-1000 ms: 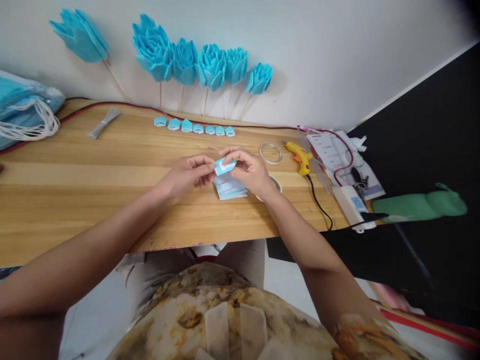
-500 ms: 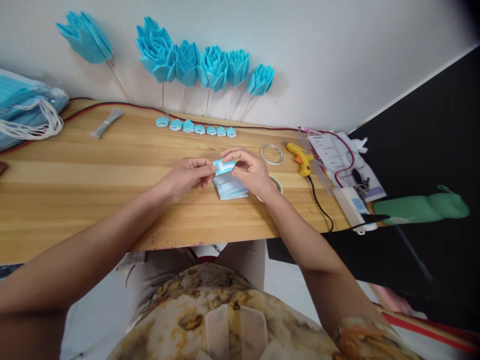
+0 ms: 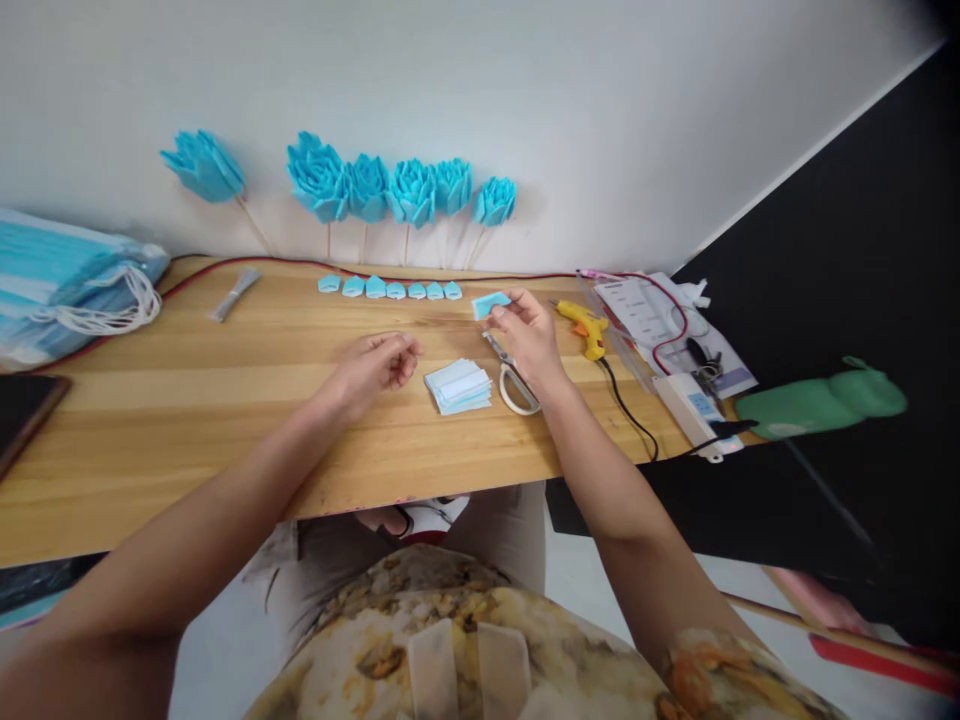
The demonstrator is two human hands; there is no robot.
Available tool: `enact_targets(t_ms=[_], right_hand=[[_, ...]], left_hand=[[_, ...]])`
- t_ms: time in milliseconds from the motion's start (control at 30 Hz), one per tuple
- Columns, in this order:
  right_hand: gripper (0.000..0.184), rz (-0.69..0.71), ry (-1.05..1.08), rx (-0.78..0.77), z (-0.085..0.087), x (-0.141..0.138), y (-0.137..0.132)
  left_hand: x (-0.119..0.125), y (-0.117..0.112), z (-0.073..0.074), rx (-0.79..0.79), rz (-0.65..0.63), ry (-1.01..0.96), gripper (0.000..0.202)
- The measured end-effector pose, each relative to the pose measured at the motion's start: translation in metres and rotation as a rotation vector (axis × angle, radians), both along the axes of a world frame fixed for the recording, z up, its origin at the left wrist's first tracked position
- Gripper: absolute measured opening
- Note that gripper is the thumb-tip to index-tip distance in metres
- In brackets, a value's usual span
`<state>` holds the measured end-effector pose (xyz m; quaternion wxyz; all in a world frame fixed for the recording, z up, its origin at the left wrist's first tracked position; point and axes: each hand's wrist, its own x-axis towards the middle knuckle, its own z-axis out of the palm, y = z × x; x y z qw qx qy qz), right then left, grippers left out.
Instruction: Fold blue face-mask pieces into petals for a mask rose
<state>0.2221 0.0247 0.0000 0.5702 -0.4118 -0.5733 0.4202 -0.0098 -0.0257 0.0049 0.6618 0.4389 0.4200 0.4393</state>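
From here I pinch a blue piece with my right hand, right of seven folded bits that look done; my left hand is curled, maybe bare; the near flat pile looks not yet done

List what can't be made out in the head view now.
In the head view:
Scissors: partly hidden behind the right hand.
Left hand: its curled fingers hide whether it holds anything.
Blue piece: one end covered by the right hand.
Dark flat object: cut off by the left edge.
Papers: print too small and blurred to read.
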Motion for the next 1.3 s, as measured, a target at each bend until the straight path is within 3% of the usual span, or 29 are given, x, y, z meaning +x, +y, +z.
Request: enact_targets(t_ms=[167, 300, 467, 633, 733, 967, 1300], right_hand=[[0.03, -0.11, 0.087, -0.065, -0.003, 0.02, 0.018], [0.033, -0.149, -0.035, -0.105, -0.009, 0.026, 0.025], [0.051, -0.149, -0.388, -0.171, -0.001, 0.026, 0.059], [0.054, -0.122, -0.819, -0.247, 0.008, 0.018, 0.103], [0.052, -0.106, -0.911, -0.291, 0.003, 0.012, 0.118], [0.05, -0.088, -0.982, -0.298, -0.007, 0.013, 0.127], [0.045, -0.093, -1.02, -0.287, -0.004, 0.005, 0.128]], left_hand=[[-0.002, 0.005, -0.005, -0.036, 0.02, 0.006, 0.026], [-0.002, 0.007, -0.009, -0.033, 0.014, -0.008, 0.027], [-0.003, 0.006, -0.01, -0.032, 0.005, 0.014, 0.031], [-0.002, 0.005, -0.008, -0.022, -0.009, 0.05, 0.031], [-0.002, 0.005, -0.008, -0.022, -0.014, 0.059, 0.031], [-0.001, 0.005, -0.006, -0.037, -0.019, 0.075, 0.033], [-0.001, 0.005, -0.007, -0.021, -0.034, 0.1, 0.033]])
